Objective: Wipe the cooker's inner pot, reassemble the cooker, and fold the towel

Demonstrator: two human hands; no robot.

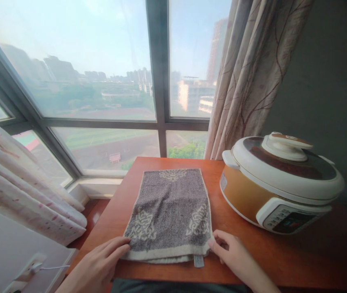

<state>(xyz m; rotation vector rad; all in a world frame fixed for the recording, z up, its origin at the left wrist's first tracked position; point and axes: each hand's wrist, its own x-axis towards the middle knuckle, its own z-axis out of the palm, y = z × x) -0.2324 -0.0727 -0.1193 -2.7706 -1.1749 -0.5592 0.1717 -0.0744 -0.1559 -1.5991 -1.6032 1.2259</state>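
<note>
One folded towel [170, 211] and one pressure cooker [279, 183] are sitting on the tabletop [314, 252]; two hands, left [98, 266] and right [234, 254], are showing.

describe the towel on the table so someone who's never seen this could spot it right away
Start at the reddish-brown wooden table below the big window, with a white and orange electric cooker on its right side. Left of the cooker lies a folded grey terry towel, its near corners touched by the left hand and right hand. It is the only cloth on the table, with cream leaf patterns and a cream border.
</note>
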